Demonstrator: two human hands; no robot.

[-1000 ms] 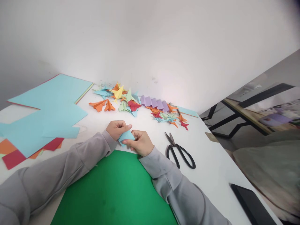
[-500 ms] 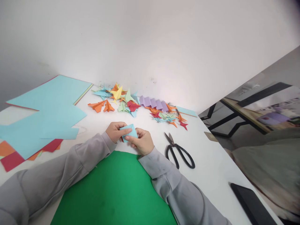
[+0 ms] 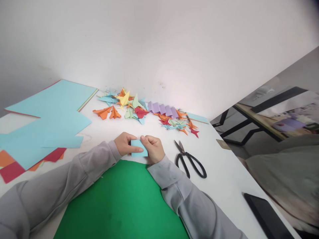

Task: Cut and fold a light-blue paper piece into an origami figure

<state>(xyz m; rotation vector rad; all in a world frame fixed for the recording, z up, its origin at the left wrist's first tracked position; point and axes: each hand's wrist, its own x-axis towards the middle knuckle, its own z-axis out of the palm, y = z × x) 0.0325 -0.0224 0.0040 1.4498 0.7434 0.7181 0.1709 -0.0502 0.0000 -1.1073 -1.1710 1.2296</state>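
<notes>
A small light blue folded paper lies between both hands, just above the far edge of a large green sheet. My left hand pinches its left side, thumb along the lower edge. My right hand grips its right side with curled fingers. Both arms wear grey sleeves and rest over the green sheet on the white table.
Black scissors lie right of my right hand. A heap of folded paper figures with a purple pleated strip sits by the wall. Large light blue sheets over red and orange paper lie at left. A dark tablet is at lower right.
The blue piece went from a curved, half-open shape to a flat rectangle held between both hands. The hands shifted slightly lower and nearer the green sheet.
</notes>
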